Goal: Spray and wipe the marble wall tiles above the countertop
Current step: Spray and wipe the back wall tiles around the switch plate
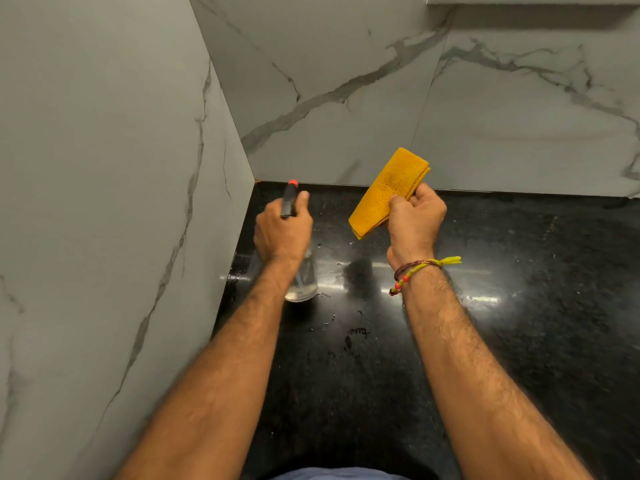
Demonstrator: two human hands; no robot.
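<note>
Here, left hand (282, 230) curled round the neck of a clear spray bottle (300, 275), thumb lying up beside the black sprayer head with its small red-orange nozzle tip. Bottle upright or nearly so, clear body showing below the wrist, base at or just above the countertop; whether touching, cannot tell. Right hand (415, 216) pinching a folded yellow cloth (388, 194) between thumb and curled fingers, cloth raised off the counter and slanting up toward the back wall, not touching it. Woven thread bracelets (420, 270) with red and yellow beads round the right wrist, a yellow tassel sticking out to the side.

Below both hands, black countertop (519, 323): polished speckled stone, glossy, with bright streaks of reflected light and scattered droplets and smears of wet near the bottle. Behind, marble wall tiles (346, 98): smooth, pale grey-white, crossed by dark grey branching veins, with a thin vertical joint between two large slabs. At left, a side wall (104, 202) of the same veined marble, meeting the back wall in an inside corner just past the bottle. Top right, underside of a pale ledge (533, 0) casting a shadow band on the tile. No readable label or writing on bottle or cloth.
</note>
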